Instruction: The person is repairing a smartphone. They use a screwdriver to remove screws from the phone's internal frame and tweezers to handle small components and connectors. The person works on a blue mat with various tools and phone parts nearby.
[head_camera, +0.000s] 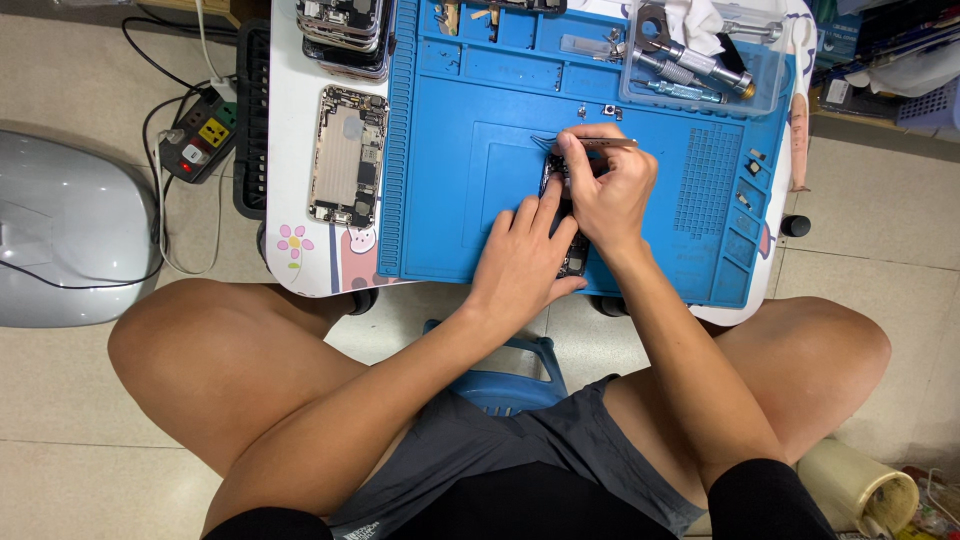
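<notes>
An opened phone (577, 255) lies on the blue repair mat (460, 200), mostly covered by both hands. My left hand (525, 262) rests flat on it, fingers pressing its lower part. My right hand (605, 190) is closed on thin metal tweezers (600, 144), whose tips point left toward the phone's upper end. Two tiny screws or parts (596, 109) sit on the mat just above the hands.
A second opened phone chassis (348, 155) lies on the white table left of the mat, with a stack of more (342, 30) behind it. A clear tray of tools (700, 55) stands at the back right. A power strip (198, 135) sits on the floor at left.
</notes>
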